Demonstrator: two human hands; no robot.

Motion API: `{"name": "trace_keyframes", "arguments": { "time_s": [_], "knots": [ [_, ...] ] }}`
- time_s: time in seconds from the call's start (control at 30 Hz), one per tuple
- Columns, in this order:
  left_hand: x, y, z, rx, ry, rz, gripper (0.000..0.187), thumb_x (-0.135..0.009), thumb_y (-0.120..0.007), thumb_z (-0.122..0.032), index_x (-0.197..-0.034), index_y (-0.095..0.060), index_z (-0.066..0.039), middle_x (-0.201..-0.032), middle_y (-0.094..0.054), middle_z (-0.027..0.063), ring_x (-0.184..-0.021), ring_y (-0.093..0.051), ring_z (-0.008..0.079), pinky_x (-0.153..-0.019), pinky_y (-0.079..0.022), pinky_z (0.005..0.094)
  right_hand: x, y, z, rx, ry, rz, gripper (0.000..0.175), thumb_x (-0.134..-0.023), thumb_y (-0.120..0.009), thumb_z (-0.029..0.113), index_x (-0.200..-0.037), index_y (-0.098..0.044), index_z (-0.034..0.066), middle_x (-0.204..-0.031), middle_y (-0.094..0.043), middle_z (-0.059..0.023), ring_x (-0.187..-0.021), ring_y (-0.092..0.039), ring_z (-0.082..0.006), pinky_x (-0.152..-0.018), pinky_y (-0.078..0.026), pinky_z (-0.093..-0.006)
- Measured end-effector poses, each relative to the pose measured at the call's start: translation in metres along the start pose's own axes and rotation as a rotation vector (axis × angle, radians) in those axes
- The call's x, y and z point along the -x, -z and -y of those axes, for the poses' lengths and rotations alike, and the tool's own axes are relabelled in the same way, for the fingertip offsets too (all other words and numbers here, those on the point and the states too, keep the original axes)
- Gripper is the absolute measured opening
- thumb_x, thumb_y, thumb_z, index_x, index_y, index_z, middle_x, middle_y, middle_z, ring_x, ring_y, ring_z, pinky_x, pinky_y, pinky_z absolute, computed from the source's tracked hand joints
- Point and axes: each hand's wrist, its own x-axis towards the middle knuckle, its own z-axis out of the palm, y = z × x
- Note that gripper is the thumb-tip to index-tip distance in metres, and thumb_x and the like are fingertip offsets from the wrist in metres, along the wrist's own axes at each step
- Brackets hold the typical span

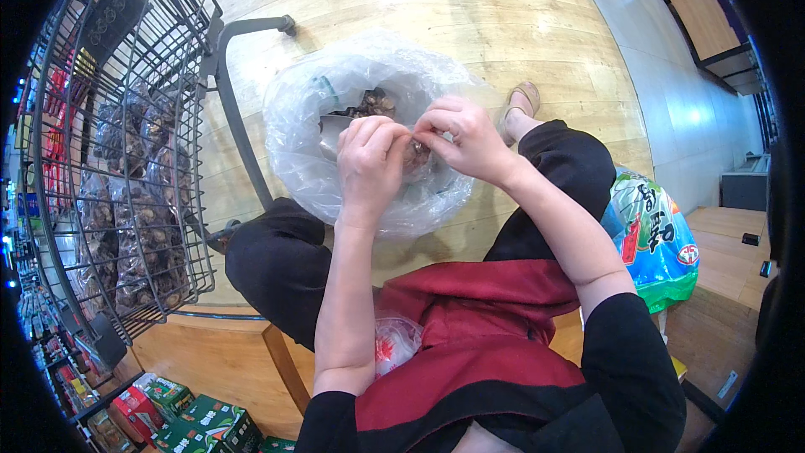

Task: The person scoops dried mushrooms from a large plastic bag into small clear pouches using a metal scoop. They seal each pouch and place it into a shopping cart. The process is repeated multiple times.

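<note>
A large clear plastic bag [289, 145] stands on the floor between my knees, its mouth rolled wide. Dark dried mushrooms [377, 102] lie inside, and what looks like a metal scoop [329, 133] rests at the left of the opening. Over the bag's mouth, my left hand [371, 167] and my right hand [462, 138] meet, fingertips pinching the top of a small clear plastic bag [416, 156]. Brownish contents show through its film, probably dried mushrooms. My left hand hides part of the scoop and the opening.
At left, a wire shopping cart [188, 214] holds several filled bags of dried mushrooms [144, 233]. A blue and green printed sack [657, 239] sits by my right knee. Green cartons [210, 421] stand at lower left beside a wooden display panel [207, 352].
</note>
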Motion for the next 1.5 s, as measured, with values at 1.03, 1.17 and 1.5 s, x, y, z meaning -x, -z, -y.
{"name": "trace_keyframes", "arguments": {
  "time_s": [1.03,1.17,1.5],
  "knots": [
    [0.003,0.013,0.004,0.198,0.156,-0.057,0.007,-0.079,-0.079,-0.007,-0.084,-0.074,-0.006,-0.089,-0.069,0.0068,-0.089,-0.065,0.0264,-0.079,-0.052,0.0372,-0.004,0.010,0.009,0.062,-0.066,0.013,0.009,-0.081,-0.077,0.002,-0.081,-0.068,-0.0001,-0.076,-0.066,-0.0127,-0.071,-0.063,-0.0274,-0.066,-0.048,-0.0368],
    [-0.017,0.036,-0.021,0.166,0.127,-0.207,0.008,-0.078,-0.079,-0.004,-0.082,-0.073,-0.005,-0.088,-0.068,0.0078,-0.089,-0.064,0.0270,-0.079,-0.052,0.0377,-0.001,0.019,0.007,-0.115,-0.232,-0.114,0.016,-0.080,-0.080,0.002,-0.074,-0.066,-0.0005,-0.067,-0.061,-0.0064,-0.064,-0.058,-0.0164,-0.062,-0.044,-0.0305],
    [-0.032,0.282,-0.081,-0.004,0.198,-1.161,0.038,-0.101,-0.058,-0.014,-0.134,-0.057,0.003,-0.132,-0.062,0.0145,-0.120,-0.060,0.0232,-0.092,-0.056,0.0374,0.002,0.018,-0.008,-0.269,-0.622,-0.112,0.036,-0.095,-0.074,0.033,-0.086,-0.075,-0.0022,-0.068,-0.067,-0.0045,-0.065,-0.057,-0.0082,-0.062,-0.045,-0.0276]
  ]
}}
